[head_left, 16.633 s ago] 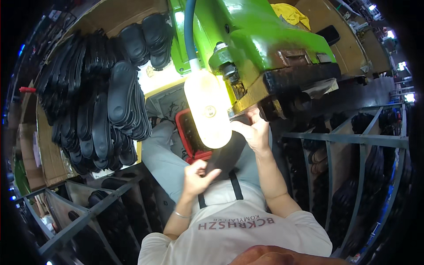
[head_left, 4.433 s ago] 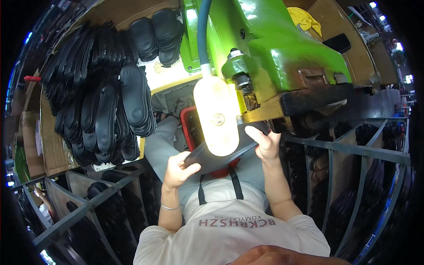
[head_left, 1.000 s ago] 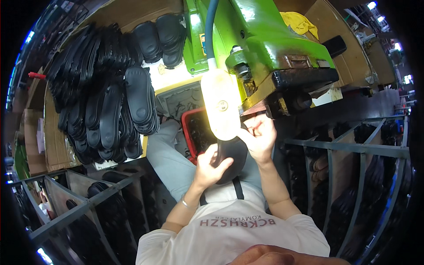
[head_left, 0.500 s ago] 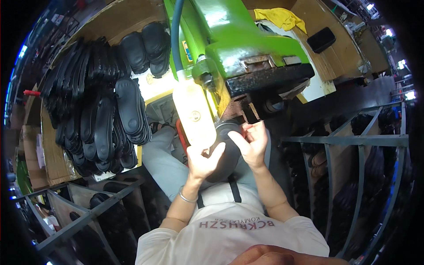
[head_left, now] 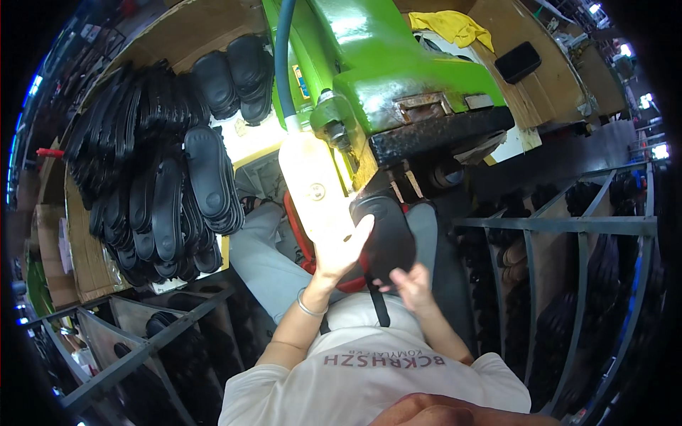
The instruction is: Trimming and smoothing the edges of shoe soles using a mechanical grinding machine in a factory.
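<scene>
Presently the left hand (head_left: 337,250) lies against a black shoe sole (head_left: 388,238).

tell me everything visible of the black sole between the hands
The black sole looks like matte rubber or foam, long with a rounded lower end and a faint round mark near its upper end. It slants below the green machine. The left hand is at its left edge, grip unclear; the blurred right hand is at its lower end, contact uncertain.
</scene>
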`<state>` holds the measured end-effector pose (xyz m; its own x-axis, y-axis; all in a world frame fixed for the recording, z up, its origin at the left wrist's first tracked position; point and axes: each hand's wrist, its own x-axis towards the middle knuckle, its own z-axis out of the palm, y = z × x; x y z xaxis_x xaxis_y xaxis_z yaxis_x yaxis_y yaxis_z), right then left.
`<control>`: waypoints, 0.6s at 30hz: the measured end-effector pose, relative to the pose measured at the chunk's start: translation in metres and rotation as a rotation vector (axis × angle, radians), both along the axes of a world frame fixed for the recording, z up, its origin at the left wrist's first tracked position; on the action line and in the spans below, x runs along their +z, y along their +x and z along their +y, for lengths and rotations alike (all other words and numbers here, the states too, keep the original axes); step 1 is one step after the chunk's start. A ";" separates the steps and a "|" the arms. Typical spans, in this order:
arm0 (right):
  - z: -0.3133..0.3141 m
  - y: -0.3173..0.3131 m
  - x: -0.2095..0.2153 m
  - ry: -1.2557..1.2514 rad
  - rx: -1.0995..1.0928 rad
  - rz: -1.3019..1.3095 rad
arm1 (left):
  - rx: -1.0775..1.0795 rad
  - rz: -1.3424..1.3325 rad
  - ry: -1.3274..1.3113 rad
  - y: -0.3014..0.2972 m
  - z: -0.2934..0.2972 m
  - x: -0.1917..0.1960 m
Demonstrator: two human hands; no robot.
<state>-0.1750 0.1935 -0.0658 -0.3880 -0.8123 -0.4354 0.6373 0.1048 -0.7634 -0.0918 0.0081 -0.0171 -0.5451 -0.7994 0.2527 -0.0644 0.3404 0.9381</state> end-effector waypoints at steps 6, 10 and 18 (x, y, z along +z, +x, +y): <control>-0.024 -0.075 0.052 -0.111 -0.442 0.398 | -0.047 0.101 0.177 0.005 -0.008 0.000; -0.063 -0.091 0.071 -0.173 -0.450 0.532 | -0.049 0.046 0.163 0.021 -0.022 0.008; -0.105 -0.052 0.056 -0.229 -0.258 0.543 | 0.030 0.319 0.375 0.086 -0.028 0.006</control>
<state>-0.2265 0.0882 -0.0094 -0.6994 -0.7128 0.0515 0.1369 -0.2044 -0.9693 -0.0060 -0.0201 -0.0107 -0.4630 -0.8813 0.0951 0.2414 -0.0221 0.9702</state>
